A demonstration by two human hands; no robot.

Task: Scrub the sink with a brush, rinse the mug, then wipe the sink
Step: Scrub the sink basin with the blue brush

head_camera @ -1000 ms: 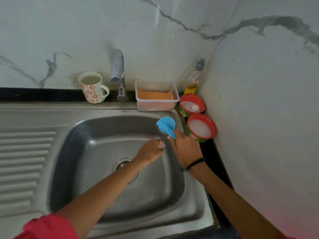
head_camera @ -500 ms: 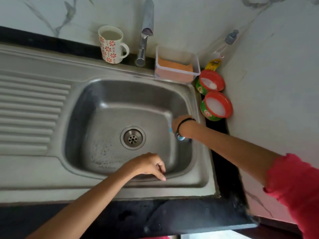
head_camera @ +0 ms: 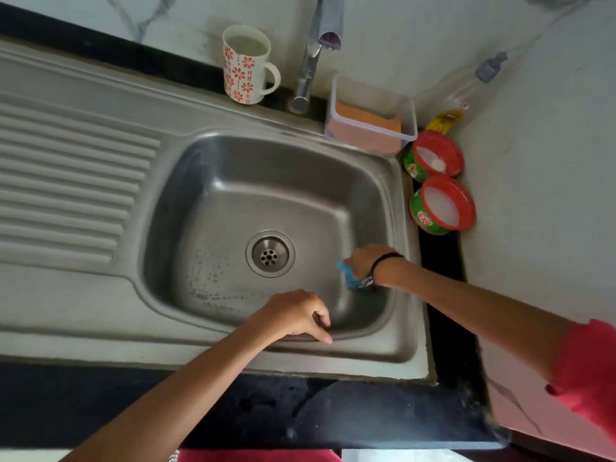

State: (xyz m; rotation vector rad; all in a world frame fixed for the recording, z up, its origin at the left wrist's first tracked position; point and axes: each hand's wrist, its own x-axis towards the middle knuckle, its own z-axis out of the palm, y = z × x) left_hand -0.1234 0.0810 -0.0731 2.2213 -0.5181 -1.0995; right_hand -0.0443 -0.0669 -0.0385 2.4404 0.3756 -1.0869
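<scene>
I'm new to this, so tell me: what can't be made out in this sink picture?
- Brush: mostly hidden by the gripping right hand; bristles unseen.
- Tap: top cut off by the frame edge.
- Tub label: too small to read.
- Left hand: fingertip contact with the sink rim unclear.

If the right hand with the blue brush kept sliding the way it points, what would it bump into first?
Probably the drain. The right hand presses the brush low in the sink, pointing left, though depth is hard to judge.
</scene>
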